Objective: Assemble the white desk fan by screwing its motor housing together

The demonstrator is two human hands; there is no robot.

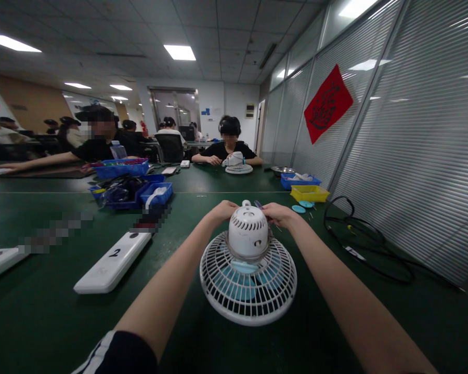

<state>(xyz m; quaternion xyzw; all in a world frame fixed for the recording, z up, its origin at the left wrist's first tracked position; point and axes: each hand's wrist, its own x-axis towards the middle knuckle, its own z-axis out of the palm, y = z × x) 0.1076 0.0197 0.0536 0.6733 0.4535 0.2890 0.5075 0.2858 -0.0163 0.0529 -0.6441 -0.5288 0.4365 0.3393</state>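
Observation:
A small white electric fan (248, 234) rests grille-down on the green table in front of me, with light blue blades showing through its round cage (248, 314). The motor housing points up. At the housing's far left side, my left hand (223, 211) is closed against the fan, its fingertips hidden behind it. My right hand (280, 214) is closed at the far right side. From its fingers sticks a short bluish, see-through handle, which looks like a screwdriver (258, 204); its tip is hidden.
Light blue discs (298, 209) and small metal pieces lie right of the fan, near a yellow tray (309, 194) and black cable (359, 234). Blue bins (130, 192) stand left, beyond a white bar marked 2 (113, 262). Opposite, a person (229, 140) handles another fan (238, 165).

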